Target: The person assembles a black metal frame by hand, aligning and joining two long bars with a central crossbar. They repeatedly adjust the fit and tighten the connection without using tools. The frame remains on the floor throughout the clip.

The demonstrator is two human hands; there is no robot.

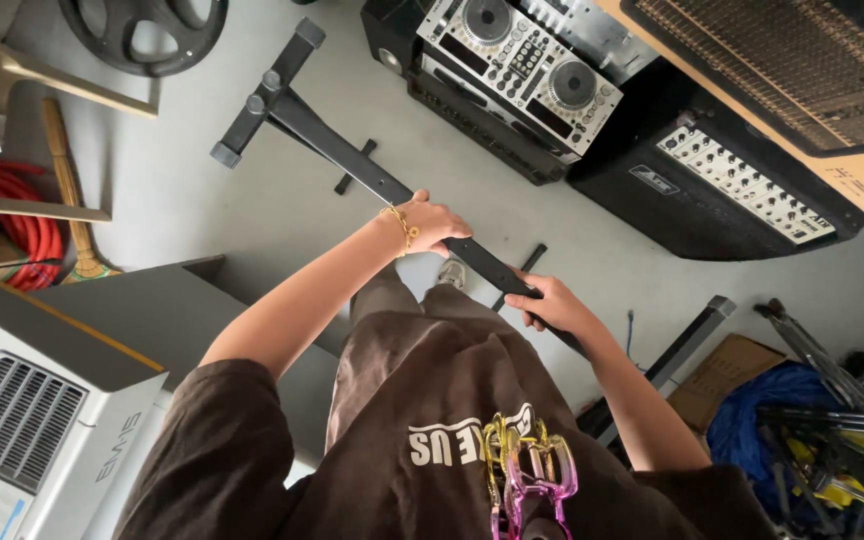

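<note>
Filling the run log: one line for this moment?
left hand: grips black metal stand bar | right hand: grips same bar lower | bar: tilted above grey floor

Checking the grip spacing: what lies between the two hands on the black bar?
In the head view, only a short bare stretch of the black bar runs between the left hand and the right hand; below it a shoe shows.

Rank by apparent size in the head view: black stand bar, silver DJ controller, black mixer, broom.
1. black stand bar, longest, though nearer the camera
2. black mixer
3. silver DJ controller, close to the mixer, unsure
4. broom, partly hidden
</note>
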